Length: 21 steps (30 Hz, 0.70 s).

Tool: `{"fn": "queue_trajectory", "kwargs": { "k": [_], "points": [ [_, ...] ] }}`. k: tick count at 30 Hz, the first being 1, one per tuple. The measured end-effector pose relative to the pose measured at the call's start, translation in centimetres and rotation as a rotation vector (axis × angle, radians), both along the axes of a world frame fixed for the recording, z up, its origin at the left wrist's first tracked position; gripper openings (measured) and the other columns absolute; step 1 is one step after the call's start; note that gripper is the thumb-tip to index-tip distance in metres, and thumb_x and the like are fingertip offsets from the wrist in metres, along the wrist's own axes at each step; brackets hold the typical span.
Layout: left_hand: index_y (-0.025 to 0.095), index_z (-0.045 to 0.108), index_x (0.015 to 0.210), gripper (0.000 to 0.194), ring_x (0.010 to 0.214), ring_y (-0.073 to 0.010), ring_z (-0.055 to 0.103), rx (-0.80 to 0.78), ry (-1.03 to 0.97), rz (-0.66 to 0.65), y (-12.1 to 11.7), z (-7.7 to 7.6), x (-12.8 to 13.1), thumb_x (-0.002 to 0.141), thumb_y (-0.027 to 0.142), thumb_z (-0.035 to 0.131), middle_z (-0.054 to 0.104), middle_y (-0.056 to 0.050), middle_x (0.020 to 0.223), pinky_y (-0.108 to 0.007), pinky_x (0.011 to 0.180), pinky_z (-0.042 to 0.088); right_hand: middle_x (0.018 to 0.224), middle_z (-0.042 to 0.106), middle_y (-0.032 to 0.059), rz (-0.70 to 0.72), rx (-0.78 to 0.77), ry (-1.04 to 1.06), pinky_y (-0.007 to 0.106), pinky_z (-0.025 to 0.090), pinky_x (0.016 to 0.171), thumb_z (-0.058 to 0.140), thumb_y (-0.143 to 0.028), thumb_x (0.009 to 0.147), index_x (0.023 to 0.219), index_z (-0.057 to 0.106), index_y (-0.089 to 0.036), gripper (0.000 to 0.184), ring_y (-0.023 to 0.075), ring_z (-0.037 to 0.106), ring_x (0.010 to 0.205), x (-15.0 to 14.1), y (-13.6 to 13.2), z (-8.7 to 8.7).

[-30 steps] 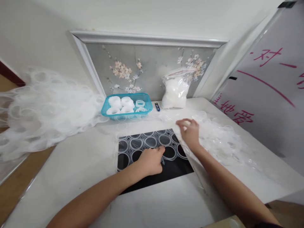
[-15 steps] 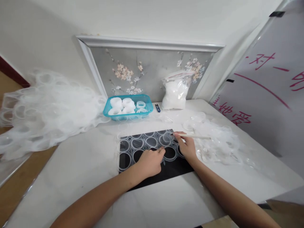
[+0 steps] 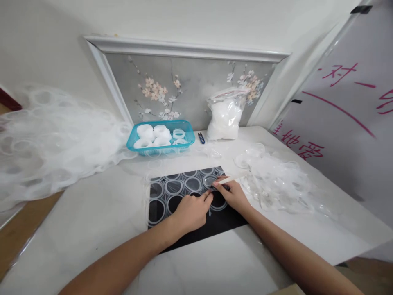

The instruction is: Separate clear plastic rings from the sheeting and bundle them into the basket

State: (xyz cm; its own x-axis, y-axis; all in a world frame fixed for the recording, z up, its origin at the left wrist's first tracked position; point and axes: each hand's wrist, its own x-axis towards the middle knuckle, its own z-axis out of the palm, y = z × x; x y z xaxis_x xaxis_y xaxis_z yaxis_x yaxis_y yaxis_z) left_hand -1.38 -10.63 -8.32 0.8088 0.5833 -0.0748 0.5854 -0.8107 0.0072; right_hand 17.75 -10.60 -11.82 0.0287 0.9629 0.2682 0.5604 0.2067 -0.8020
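A black board (image 3: 196, 233) lies on the white table, with a translucent plastic sheet of joined rings (image 3: 174, 187) over it. My left hand (image 3: 192, 211) rests on the board's middle, fingers curled and the index fingertip pressing near the rings; its underside is hidden. In my right hand (image 3: 231, 196) is a slim white pen-like stick (image 3: 231, 178), pinched near its dark lower end. That end meets a loose clear disc (image 3: 210, 181) lying over a ring in the upper right of the sheet. The two hands' fingertips almost touch.
Behind the board stands a blue tray (image 3: 130, 143) holding stacks of white rings. Blue thread snips (image 3: 201, 138) and a bag of white material (image 3: 224, 119) are beside it. Clear plastic scraps (image 3: 282, 184) lie right; a large heap of ring sheets (image 3: 67, 139) lies left.
My right hand has moved left and down towards my left hand, bringing the stick and clear disc over the ring. My left hand stays at about the same place on the board.
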Motion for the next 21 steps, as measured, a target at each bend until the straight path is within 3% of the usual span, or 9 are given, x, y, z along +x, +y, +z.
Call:
{"fn": "queue_trajectory", "kwargs": {
  "k": [10,14,17,19,21],
  "points": [
    [0.009,0.041,0.142,0.064,0.086,-0.0287,0.07,-0.016,0.001,0.025,-0.1,0.0,-0.1,0.078,0.011,0.047,0.047,-0.011,0.145,-0.042,0.065,0.058,0.091,0.076,0.0059,0.023,0.044,-0.154,0.048,0.049,0.095,0.051,-0.039,0.092,0.087,0.072,-0.023,0.027,0.0315,0.061,0.114,0.2,-0.3,-0.4],
    [0.011,0.04,0.143,0.065,0.084,-0.0283,0.07,-0.031,-0.019,0.029,0.0,-0.1,-0.2,0.078,0.014,0.048,0.047,-0.013,0.145,-0.041,0.064,0.057,0.103,0.075,0.0049,0.032,0.194,-0.435,0.057,0.034,0.108,0.048,-0.028,0.095,0.094,0.072,-0.022,0.024,0.0332,0.052,0.125,-0.5,-1.4,-0.9],
    [0.01,0.046,0.139,0.062,0.083,-0.0289,0.07,-0.062,-0.039,0.048,0.1,-0.1,-0.1,0.077,0.015,0.05,0.056,-0.014,0.137,-0.042,0.066,0.057,0.112,0.073,0.0049,0.095,0.298,-0.678,0.057,0.021,0.114,0.048,-0.015,0.092,0.097,0.07,-0.023,0.024,0.0325,0.045,0.133,-1.3,-2.1,-1.1],
    [0.011,0.049,0.137,0.061,0.083,-0.03,0.07,-0.089,-0.044,0.055,0.1,0.0,0.0,0.076,0.016,0.05,0.058,-0.013,0.134,-0.043,0.067,0.058,0.109,0.074,0.0045,0.107,0.328,-0.758,0.056,0.018,0.114,0.049,-0.01,0.089,0.097,0.07,-0.024,0.026,0.0311,0.047,0.131,-1.0,-1.5,-0.8],
    [0.013,0.048,0.138,0.064,0.086,-0.0304,0.07,-0.115,-0.041,0.065,0.1,0.2,0.1,0.074,0.017,0.052,0.053,-0.011,0.141,-0.043,0.069,0.058,0.099,0.076,0.0036,0.019,0.339,-0.745,0.058,0.018,0.113,0.049,-0.011,0.088,0.095,0.07,-0.025,0.027,0.0304,0.052,0.124,0.4,0.4,0.1]
  ]
}}
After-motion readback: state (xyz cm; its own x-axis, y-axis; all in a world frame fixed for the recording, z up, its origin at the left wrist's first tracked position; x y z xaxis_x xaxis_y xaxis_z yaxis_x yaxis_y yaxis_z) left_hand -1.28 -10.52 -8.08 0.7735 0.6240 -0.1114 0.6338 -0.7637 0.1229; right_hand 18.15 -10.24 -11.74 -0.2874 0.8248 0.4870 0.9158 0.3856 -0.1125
